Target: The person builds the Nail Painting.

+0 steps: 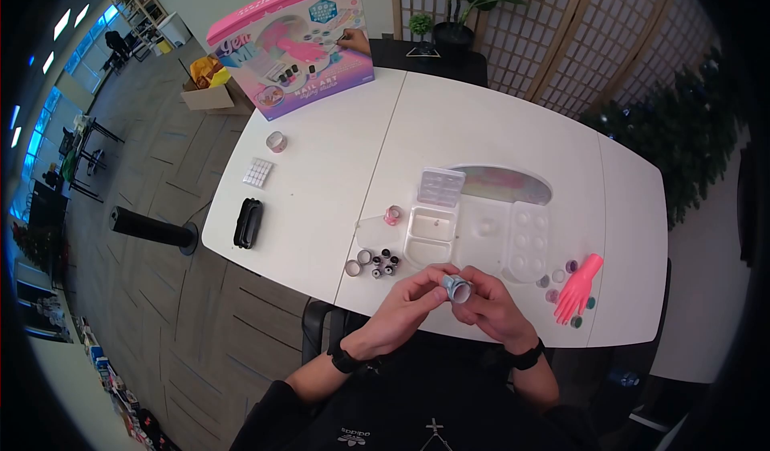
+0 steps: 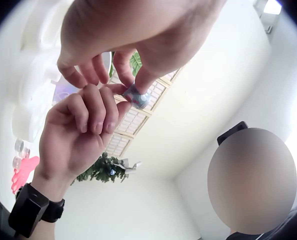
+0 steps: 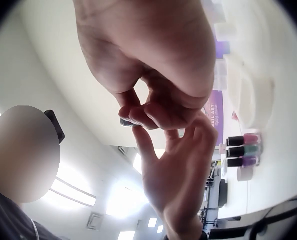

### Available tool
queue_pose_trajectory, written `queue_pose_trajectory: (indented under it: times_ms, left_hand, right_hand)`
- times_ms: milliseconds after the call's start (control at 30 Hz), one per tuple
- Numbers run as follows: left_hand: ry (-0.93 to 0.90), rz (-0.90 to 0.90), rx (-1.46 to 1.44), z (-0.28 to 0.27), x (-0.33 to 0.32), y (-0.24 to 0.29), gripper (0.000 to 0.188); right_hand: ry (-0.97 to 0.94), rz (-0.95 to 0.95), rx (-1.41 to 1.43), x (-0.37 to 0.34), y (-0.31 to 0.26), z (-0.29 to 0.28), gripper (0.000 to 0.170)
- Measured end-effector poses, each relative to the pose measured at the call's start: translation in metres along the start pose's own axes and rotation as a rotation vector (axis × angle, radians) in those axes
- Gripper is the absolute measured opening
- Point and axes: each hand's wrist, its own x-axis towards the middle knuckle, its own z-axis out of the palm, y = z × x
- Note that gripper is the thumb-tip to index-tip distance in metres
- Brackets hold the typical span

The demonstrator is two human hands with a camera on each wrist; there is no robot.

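Note:
Both hands meet over the table's near edge around a small roll (image 1: 459, 291), bluish and shiny outside with a pale hollow middle. My left hand (image 1: 417, 300) pinches it between thumb and fingers from the left. From the other side my right hand (image 1: 491, 305) grips it too, its other fingers curled in. In the left wrist view the patterned roll (image 2: 137, 97) shows between the fingertips of both hands. Only a dark edge of the roll (image 3: 126, 122) shows past the right fingers in the right wrist view; the rest is hidden.
Ahead lie a white tray set (image 1: 429, 246) and a half-round mirror (image 1: 505, 185). Small polish bottles (image 1: 385, 265), grey rolls (image 1: 353, 268) and a pink roll (image 1: 392, 215) stand left. A pink model hand (image 1: 579, 291) lies right among small pots. A box (image 1: 301, 50) stands far left.

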Motion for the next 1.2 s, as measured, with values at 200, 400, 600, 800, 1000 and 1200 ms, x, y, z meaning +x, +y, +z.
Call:
queue_pose_trajectory:
  times_ms: [200, 400, 600, 800, 1000, 1200]
  left_hand:
    - [0.142, 0.147, 0.209, 0.002, -0.002, 0.000, 0.010]
    - [0.209, 0.351, 0.433, 0.003, 0.001, -0.004, 0.011]
    - [0.229, 0.407, 0.633, 0.002, -0.001, -0.005, 0.013]
    - [0.240, 0.507, 0.880, 0.007, -0.004, 0.000, 0.015]
    - [0.242, 0.512, 0.916, 0.011, -0.004, 0.003, 0.013]
    - [0.219, 0.386, 0.711, 0.008, -0.004, 0.002, 0.017]
  right_hand:
    - [0.267, -0.059, -0.305, -0.003, -0.008, 0.012, 0.024]
    - [0.368, -0.257, -0.574, -0.016, -0.012, 0.023, 0.012]
    - [0.410, -0.324, -0.775, -0.014, -0.005, 0.032, 0.012]
    - [0.428, -0.335, -0.733, -0.009, -0.008, 0.041, 0.013]
    - [0.427, -0.284, -0.680, -0.009, -0.003, 0.037, 0.012]
    - [0.424, -0.365, -0.812, -0.010, 0.001, 0.032, 0.013]
